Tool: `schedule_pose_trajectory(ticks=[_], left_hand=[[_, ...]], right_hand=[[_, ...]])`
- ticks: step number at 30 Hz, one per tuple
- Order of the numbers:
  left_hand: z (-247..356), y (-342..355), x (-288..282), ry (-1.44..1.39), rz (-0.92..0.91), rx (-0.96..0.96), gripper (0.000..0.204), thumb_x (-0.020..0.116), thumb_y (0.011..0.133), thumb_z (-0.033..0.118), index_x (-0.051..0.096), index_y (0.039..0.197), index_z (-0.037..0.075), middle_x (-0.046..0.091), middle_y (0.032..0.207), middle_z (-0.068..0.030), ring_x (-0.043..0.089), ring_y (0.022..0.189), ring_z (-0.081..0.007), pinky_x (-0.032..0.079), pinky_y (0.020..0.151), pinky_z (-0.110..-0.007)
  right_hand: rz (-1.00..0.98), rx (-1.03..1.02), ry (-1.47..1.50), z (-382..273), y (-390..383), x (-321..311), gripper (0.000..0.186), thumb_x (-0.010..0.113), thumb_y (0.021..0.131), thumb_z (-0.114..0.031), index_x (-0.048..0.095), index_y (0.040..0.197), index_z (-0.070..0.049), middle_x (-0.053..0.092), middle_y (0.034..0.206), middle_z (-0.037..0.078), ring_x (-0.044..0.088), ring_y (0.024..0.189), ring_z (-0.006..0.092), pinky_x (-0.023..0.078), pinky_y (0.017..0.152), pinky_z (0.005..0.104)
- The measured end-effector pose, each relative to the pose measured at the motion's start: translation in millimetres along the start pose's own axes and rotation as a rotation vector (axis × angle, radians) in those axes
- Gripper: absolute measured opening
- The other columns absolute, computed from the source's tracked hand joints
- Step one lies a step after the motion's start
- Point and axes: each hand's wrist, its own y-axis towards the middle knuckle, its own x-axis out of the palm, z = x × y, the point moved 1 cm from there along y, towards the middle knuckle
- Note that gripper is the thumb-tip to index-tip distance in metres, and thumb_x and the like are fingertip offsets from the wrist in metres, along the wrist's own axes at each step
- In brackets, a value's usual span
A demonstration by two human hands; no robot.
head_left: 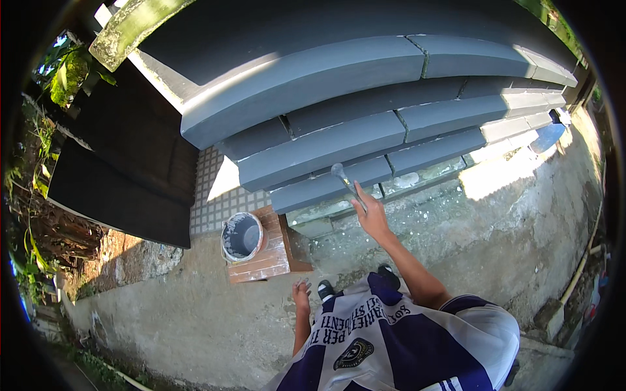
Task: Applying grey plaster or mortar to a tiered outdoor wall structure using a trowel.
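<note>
My right hand (372, 218) is closed round the handle of a paintbrush (344, 179). The brush's pale grey head lies against or just in front of the lowest grey-painted step edge (332, 186); I cannot tell whether it touches. Low at my side, my left hand (300, 294) hangs with its fingers loosely apart and nothing seen in it. A bucket (242, 237) with grey paint inside and on its walls stands on a brown wooden box (277, 244), left of the steps and beyond my left hand.
Grey-painted steps (306, 78) rise in front, with unpainted pale ends at the right. Below runs a paint-spattered rough ledge (417, 179). Dark panels (124, 163) and a tiled patch (212, 195) lie left. A pipe (583, 267) runs along the right side of the concrete floor (195, 319).
</note>
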Motion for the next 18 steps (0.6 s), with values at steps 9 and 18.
schedule_pose_trajectory(ticks=[9,18], left_hand=[[-9,-14,-14,-0.02,-0.03,-0.003,0.044,0.054,0.098,0.03,0.048,0.136,0.009,0.061,0.13,-0.0094,0.061,0.112,-0.0266,0.046,0.091,-0.041],[-13,-13,-66,-0.083,-0.039,-0.073,0.056,0.041,0.098,0.044,0.044,0.142,0.009,0.055,0.138,-0.0129,0.056,0.12,-0.0298,0.04,0.102,-0.046]], right_hand=[[-0.302,-0.241,-0.252,-85,122,29,0.034,0.062,0.092,-0.019,0.067,0.126,-0.021,0.064,0.081,0.017,0.065,0.077,0.0384,0.051,0.064,0.0467],[-0.553,0.027,-0.894,-59,206,-70,0.024,0.069,0.087,-0.023,0.075,0.111,-0.023,0.072,0.097,0.015,0.069,0.098,0.0338,0.055,0.08,0.0431]])
